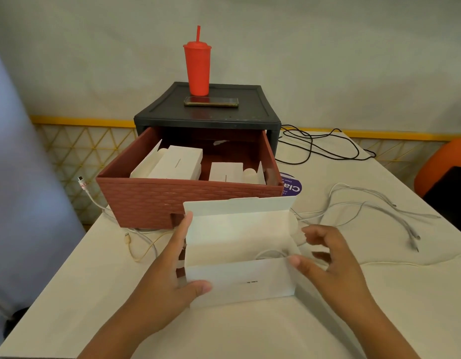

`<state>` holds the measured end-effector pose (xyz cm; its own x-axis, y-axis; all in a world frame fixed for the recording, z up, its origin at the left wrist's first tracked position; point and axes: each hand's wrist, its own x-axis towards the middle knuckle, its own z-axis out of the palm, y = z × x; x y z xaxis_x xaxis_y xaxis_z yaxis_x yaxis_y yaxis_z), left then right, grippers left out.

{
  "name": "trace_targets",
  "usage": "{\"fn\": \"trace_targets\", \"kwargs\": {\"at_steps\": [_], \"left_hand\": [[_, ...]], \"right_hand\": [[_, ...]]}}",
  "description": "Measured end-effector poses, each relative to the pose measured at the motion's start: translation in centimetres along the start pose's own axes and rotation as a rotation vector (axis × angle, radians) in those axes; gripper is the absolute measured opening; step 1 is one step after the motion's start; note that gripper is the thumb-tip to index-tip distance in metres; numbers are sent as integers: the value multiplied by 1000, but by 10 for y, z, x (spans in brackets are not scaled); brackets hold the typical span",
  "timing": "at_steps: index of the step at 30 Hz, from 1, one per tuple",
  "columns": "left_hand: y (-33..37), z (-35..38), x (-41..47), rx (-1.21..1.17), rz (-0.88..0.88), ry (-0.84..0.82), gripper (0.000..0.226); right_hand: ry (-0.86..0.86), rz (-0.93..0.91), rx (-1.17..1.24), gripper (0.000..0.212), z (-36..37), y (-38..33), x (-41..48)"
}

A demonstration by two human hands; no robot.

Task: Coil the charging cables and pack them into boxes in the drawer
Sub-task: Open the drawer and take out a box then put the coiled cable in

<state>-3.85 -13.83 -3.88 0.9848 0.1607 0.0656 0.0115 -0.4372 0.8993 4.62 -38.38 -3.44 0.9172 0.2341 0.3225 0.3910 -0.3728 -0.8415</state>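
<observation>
Open white box (239, 283) held just before the drawer (157, 200).
Left hand (172, 270) grips one end, right hand (333, 268) pinches the other; purple sticker (293, 186) reads "Cla"; table (250, 332) bare this side.

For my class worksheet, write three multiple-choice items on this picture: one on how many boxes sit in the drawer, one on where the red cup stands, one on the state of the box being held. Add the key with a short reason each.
1. How many white boxes lie in the open drawer? A none; B two; C five.
2. Where does the red tumbler stand? A on the floor; B on the black cabinet, behind the phone; C on a chair.
3. The white box that the left hand grips is: A open, lid flap up; B taped shut; C crushed flat.
Key: 1 B, one box lies left and one right in the drawer; 2 B, its base rests on the cabinet top; 3 A, the flap stands up and a coiled cable shows inside.
</observation>
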Motion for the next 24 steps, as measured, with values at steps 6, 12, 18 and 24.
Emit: {"fn": "trace_targets", "kwargs": {"at_steps": [6, 12, 18, 24], "left_hand": [[11, 29, 6, -95, 26, -103, 95], [33, 85, 11, -150, 37, -180, 69], [42, 137, 15, -94, 43, -356, 74], [49, 160, 21, -8, 84, -309, 60]], "right_hand": [[-118, 200, 159, 60, -5, 11, -15], [139, 332, -16, 29, -51, 25, -21], [151, 507, -200, 26, -102, 46, -35], [154, 577, -404, 35, -123, 56, -34]]}}
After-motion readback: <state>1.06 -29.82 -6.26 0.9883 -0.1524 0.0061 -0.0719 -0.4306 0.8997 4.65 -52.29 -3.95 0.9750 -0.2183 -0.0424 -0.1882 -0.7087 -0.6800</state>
